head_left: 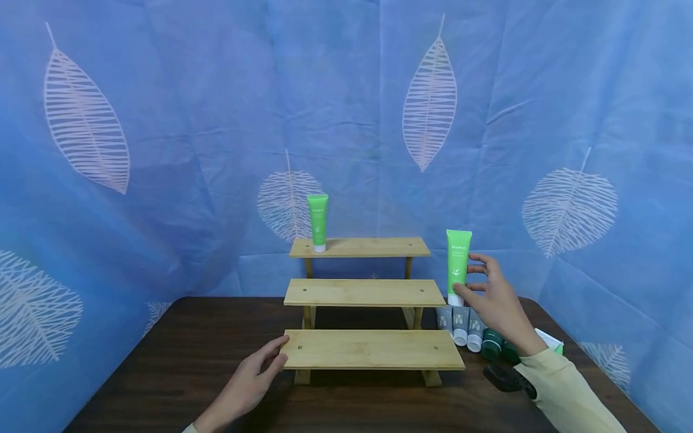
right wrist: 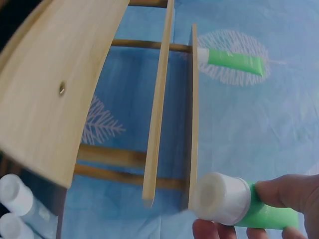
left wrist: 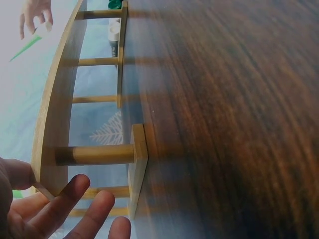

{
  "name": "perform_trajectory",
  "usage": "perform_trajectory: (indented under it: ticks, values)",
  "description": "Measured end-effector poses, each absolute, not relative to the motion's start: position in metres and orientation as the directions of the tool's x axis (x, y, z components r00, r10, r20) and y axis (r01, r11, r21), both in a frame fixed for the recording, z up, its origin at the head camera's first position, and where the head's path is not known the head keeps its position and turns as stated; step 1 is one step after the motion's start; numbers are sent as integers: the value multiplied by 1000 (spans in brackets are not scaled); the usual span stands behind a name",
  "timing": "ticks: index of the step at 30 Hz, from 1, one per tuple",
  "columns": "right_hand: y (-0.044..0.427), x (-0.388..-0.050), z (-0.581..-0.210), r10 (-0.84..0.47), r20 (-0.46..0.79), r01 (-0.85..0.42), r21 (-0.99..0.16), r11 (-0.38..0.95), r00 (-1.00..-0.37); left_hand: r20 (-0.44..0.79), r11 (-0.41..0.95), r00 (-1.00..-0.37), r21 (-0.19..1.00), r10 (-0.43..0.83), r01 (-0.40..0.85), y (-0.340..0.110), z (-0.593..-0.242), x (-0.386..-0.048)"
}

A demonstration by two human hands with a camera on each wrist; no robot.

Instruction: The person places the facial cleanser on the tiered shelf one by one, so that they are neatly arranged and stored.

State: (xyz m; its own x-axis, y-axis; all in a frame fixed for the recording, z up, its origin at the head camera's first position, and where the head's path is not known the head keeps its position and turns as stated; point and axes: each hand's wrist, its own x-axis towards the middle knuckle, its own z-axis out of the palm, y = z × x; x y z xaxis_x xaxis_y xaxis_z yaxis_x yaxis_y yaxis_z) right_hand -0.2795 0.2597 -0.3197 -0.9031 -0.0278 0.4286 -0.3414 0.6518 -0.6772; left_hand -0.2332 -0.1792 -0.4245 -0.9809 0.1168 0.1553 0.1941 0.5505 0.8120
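Note:
A three-tier wooden display stand point(head_left: 373, 352) stands on the dark table. My left hand point(head_left: 246, 382) grips the left end of its lowest step, the board's corner between thumb and fingers point(left wrist: 75, 186) in the left wrist view. On the right, my right hand point(head_left: 498, 300) holds a green squeeze tube point(head_left: 458, 255) upright with its white cap point(right wrist: 219, 198) down, thumb on one side and fingers on the other. The tube is off the table, to the right of the stand. A matching green tube point(head_left: 318, 222) stands cap-down at the left of the top step.
Several grey tubes with white caps point(head_left: 460, 328) lie right of the stand, beside dark green-capped containers point(head_left: 491, 346). A white and green box point(head_left: 549, 341) lies partly behind my right forearm. Blue leaf-print cloth point(head_left: 346, 120) hangs behind the table point(head_left: 216, 337).

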Motion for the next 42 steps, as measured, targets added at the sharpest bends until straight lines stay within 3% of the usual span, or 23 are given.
perform_trajectory:
  ticks: [5,19,42]
  values:
    - [242,-291,-317,-32,467,-377,-669,640,-884,164,552,-978,807,132,210,-180,-422,-233]
    - [184,-339,-300,-71,411,-403,-821,405,-909,164,541,-978,815,129,208,-181,-424,-234]
    - [119,-400,-295,-32,423,-409,-849,334,-906,157,545,-976,810,150,214,-181,-425,-234]
